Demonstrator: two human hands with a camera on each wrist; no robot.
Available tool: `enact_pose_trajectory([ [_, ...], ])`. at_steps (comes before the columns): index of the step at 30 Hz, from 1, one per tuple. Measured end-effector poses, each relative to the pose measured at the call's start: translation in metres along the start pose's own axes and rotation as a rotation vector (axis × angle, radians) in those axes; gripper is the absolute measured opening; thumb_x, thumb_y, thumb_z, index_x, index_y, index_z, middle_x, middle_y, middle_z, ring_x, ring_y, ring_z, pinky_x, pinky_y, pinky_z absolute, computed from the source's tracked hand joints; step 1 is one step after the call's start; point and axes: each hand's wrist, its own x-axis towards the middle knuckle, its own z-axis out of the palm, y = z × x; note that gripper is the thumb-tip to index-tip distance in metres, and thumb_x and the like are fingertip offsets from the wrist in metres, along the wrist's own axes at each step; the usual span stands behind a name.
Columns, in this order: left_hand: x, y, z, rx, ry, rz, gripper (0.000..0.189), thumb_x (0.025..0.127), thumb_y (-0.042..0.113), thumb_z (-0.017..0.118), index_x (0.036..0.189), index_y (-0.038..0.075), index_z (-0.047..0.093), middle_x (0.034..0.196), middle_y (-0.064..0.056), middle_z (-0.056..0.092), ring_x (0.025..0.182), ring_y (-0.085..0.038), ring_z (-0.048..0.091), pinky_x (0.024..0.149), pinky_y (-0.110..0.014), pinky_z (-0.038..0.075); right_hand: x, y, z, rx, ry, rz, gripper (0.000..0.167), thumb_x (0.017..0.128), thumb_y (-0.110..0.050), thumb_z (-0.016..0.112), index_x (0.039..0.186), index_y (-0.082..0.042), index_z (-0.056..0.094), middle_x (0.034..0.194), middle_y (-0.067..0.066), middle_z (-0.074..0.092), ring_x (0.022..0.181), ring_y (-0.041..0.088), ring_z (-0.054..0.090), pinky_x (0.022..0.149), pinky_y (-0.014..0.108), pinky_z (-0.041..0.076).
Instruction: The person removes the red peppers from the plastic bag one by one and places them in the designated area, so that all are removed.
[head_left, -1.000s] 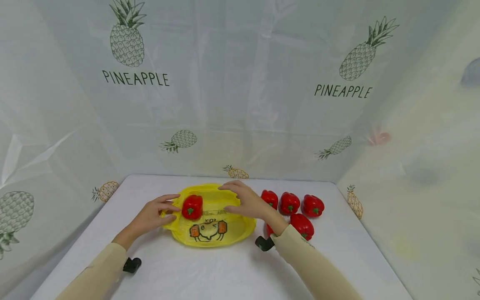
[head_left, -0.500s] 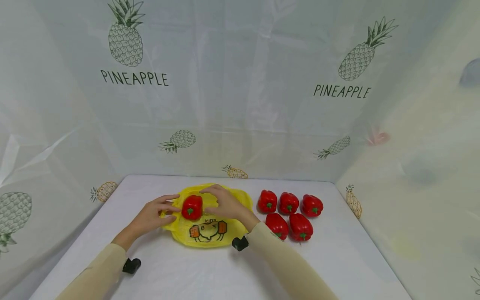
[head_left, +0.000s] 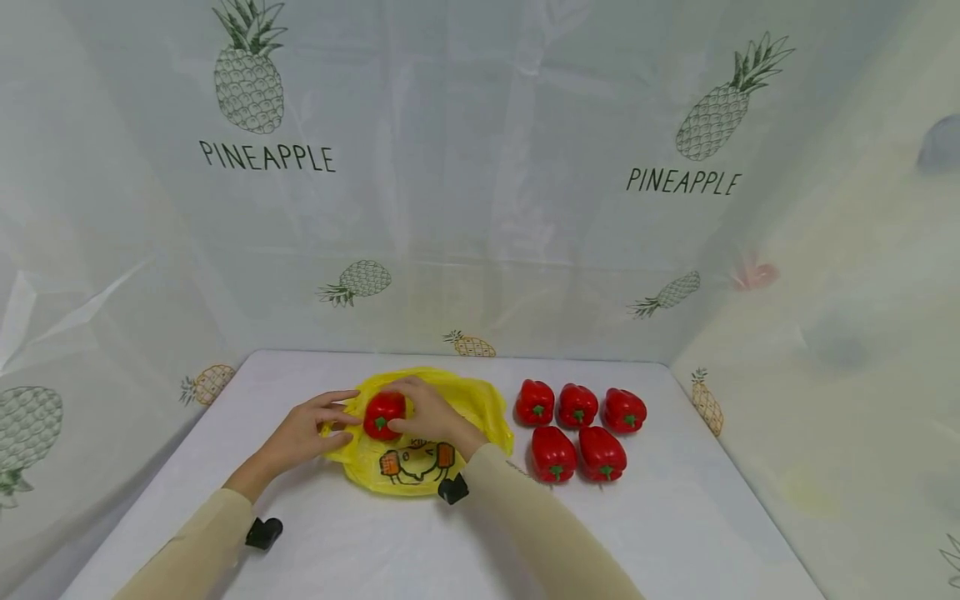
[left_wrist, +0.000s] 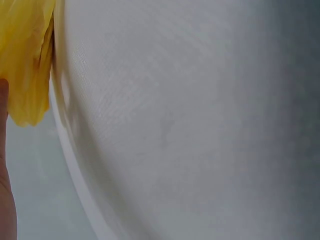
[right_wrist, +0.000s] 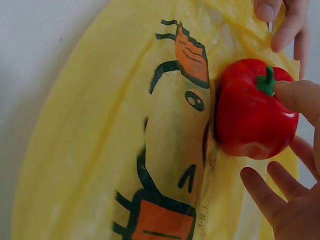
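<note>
A yellow plastic bag (head_left: 360, 473) with a printed cartoon face lies flat on the white table. On its left part rests a red bell pepper (head_left: 381, 412) with a green stem, also large in the right wrist view (right_wrist: 250, 117). My right hand (head_left: 431, 414) is at the pepper's right side. Its thumb lies by the stem, and the other fingers are spread around the pepper without gripping it. My left hand (head_left: 306, 430) rests at the bag's left end, fingers loosely bent and apart. In the left wrist view, only a bit of that hand shows beside the yellow plastic (left_wrist: 30, 65).
Several more red bell peppers (head_left: 553, 454) stand in two rows on the table to the right of the bag. A pineapple-print curtain (head_left: 480, 208) hangs behind the table (head_left: 675, 517) and along both sides.
My right hand has moved left across the bag to the pepper on it. The left hand and the pepper have stayed in place.
</note>
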Motion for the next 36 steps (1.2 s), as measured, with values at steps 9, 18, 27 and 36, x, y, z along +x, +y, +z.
enact_pose_trajectory([
  [9,0.000,0.000,0.000,-0.008,0.012,0.021,0.022,0.091,0.016,0.086,0.112,0.022,0.085,0.155,-0.009,0.058,0.122,-0.030,0.067,0.091,-0.030,0.058,0.006,0.007,0.011,0.000,0.001,0.001,0.054,0.102,-0.026,0.073,0.154,-0.025,0.057,0.159,0.001,0.053,0.142,0.019,0.053,0.111,0.030,0.049],
  [18,0.001,0.003,-0.001,-0.006,0.001,0.007,0.022,0.091,0.016,0.085,0.112,0.021,0.085,0.155,-0.009,0.057,0.125,-0.031,0.066,0.096,-0.035,0.058,0.007,0.007,0.015,0.022,0.030,0.007,0.051,0.100,-0.025,0.077,0.149,-0.025,0.061,0.152,-0.004,0.060,0.135,0.014,0.058,0.107,0.025,0.051],
  [27,0.000,0.000,0.000,0.000,-0.008,-0.003,0.022,0.092,0.017,0.085,0.113,0.023,0.084,0.156,-0.008,0.056,0.126,-0.031,0.065,0.097,-0.032,0.058,0.006,0.006,0.016,0.026,0.034,0.032,0.049,0.099,-0.025,0.078,0.145,-0.027,0.064,0.148,-0.007,0.062,0.134,0.012,0.058,0.105,0.024,0.052],
  [36,0.000,0.000,-0.001,-0.006,-0.002,0.002,0.021,0.091,0.017,0.085,0.112,0.022,0.085,0.156,-0.009,0.057,0.127,-0.032,0.065,0.098,-0.038,0.058,0.003,0.001,0.010,0.034,0.024,0.044,0.046,0.098,-0.023,0.080,0.142,-0.025,0.066,0.144,-0.007,0.065,0.124,0.009,0.063,0.098,0.020,0.054],
])
